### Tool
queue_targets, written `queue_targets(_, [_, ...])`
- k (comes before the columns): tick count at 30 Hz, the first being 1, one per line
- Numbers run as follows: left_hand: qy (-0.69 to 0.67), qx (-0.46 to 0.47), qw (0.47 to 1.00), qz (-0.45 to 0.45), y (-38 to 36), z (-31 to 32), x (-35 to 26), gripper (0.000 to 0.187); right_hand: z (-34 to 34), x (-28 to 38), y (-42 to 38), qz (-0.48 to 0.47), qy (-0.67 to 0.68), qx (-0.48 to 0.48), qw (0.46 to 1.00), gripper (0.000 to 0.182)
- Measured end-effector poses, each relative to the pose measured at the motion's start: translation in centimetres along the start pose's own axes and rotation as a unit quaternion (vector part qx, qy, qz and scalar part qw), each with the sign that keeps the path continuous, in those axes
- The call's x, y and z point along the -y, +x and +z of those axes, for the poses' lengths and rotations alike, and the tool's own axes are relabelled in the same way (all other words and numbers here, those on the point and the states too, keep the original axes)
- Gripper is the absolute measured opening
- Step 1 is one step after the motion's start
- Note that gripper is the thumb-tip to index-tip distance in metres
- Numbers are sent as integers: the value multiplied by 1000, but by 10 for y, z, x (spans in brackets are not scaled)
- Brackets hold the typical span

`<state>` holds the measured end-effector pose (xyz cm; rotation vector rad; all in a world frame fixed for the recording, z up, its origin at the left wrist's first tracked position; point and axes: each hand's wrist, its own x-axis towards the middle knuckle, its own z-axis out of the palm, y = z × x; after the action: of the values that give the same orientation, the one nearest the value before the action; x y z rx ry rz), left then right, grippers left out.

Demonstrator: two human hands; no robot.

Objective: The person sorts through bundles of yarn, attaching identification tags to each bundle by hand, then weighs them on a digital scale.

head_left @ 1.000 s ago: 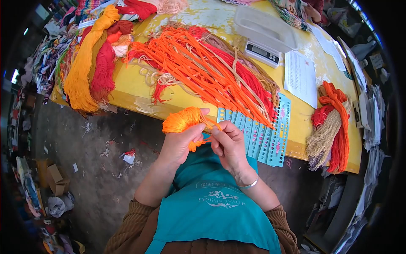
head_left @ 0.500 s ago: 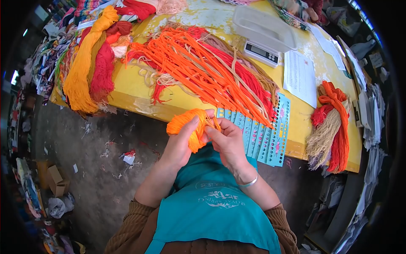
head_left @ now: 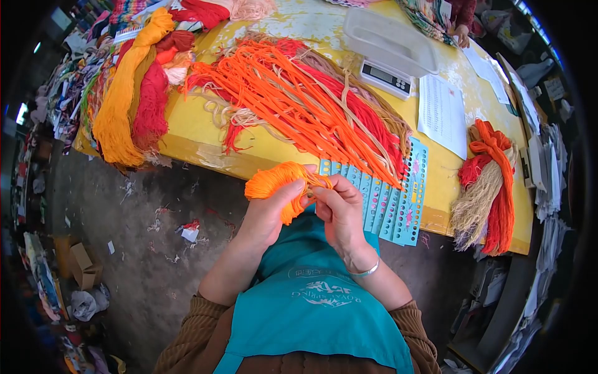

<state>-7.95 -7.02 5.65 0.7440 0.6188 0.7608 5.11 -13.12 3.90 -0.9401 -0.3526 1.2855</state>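
Observation:
A bundled skein of bright orange thread (head_left: 278, 182) is held above my lap, just off the table's front edge. My left hand (head_left: 271, 210) is closed around its lower side, thumb on top. At the skein's right end my right hand (head_left: 341, 209) pinches a gathered part of the same thread between thumb and fingers. The fingertips of both hands nearly meet there, and some are hidden behind the thread. Beyond them, long orange, red and tan threads (head_left: 293, 106) lie across the table, their near ends over blue-green punched cards (head_left: 411, 199).
A digital scale (head_left: 385, 78) with a clear plastic tray (head_left: 389, 38) stands at the back of the yellow table (head_left: 205, 153). Knotted hanks (head_left: 489, 187) hang at right, a yellow hank (head_left: 128, 93) at left. A printed sheet (head_left: 441, 112) lies nearby. Another person's hand (head_left: 461, 36) rests at the far edge.
My right hand has shifted slightly right, drawing the gathered orange thread out from the skein. My left thumb has moved right over it. The other person's hand at the far edge has moved.

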Motion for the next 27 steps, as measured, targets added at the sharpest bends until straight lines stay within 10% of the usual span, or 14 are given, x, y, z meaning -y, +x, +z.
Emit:
queue_targets(10, [-5, 46, 999, 24, 6, -24, 7, 29, -9, 20, 6, 117, 115, 60, 985, 4])
queue_targets(12, [21, 71, 997, -34, 5, -26, 1, 27, -27, 16, 12, 251, 329, 200, 888, 8])
queue_targets(16, [-91, 116, 987, -68, 5, -26, 0, 35, -29, 14, 6, 243, 345, 206, 883, 12])
queue_targets(22, [-130, 76, 987, -58, 4, -12, -4, 45, -9, 6, 4, 48, -76, 56, 994, 20])
queue_targets(27, [-48, 34, 998, -29, 3, -7, -2, 46, -2, -3, 1, -15, -132, 29, 991, 13])
